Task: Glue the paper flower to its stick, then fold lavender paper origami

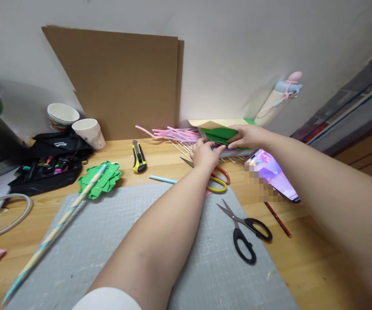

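From where I stand, in the head view, a person's two bare arms reach across a wooden table (321,262) to a stack of coloured paper (245,152) lying by the wall. A green sheet (216,134) on that stack is lifted at its near side, between the hands. The left hand (204,154) is half curled at the sheet's near left corner, its thumb pointing right along the edge; I cannot tell whether it grips the paper. The right hand (248,136) comes in from the other side, thumb and fingers parted, fingertips hidden behind the green sheet; I cannot tell how firmly it holds, if at all.

Pink strips (179,134) lie just left of the stack. Scissors with yellow and red handles (217,190) are partly hidden behind the left wrist. Nearer, black-handled scissors (234,217) lie with blades apart on a grey cutting mat (124,232); to their right are a dark red pencil (278,219) and a lit phone (278,176).

On the left, a striped rolled stick (71,210) slants across the mat, its upper end over a crinkled green paper piece (104,186). Behind are a yellow-and-black cutter (139,157), paper cups (89,134) and upright brown cardboard (127,82).
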The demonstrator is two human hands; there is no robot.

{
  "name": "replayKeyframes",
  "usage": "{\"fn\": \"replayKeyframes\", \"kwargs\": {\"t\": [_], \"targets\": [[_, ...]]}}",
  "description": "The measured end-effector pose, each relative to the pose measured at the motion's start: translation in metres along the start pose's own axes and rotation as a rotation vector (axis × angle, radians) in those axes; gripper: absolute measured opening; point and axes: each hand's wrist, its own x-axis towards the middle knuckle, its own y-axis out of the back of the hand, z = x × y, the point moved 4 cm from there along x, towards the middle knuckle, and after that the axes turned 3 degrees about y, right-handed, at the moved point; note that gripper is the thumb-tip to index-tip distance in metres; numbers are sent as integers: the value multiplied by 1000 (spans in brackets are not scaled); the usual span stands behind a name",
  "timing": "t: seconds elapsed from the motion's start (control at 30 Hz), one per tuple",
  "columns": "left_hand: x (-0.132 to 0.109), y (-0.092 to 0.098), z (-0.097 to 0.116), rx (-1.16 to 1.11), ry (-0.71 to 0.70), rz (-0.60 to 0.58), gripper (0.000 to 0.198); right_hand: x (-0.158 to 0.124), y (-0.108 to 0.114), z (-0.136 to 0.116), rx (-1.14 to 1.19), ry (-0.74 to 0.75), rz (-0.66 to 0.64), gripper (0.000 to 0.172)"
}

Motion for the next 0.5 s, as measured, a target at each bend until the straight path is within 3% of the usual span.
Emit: {"fn": "replayKeyframes", "kwargs": {"t": [0.5], "targets": [[-2,3,0,38,0,1,29,-1,1,-2,-48,-9,13,69]]}}
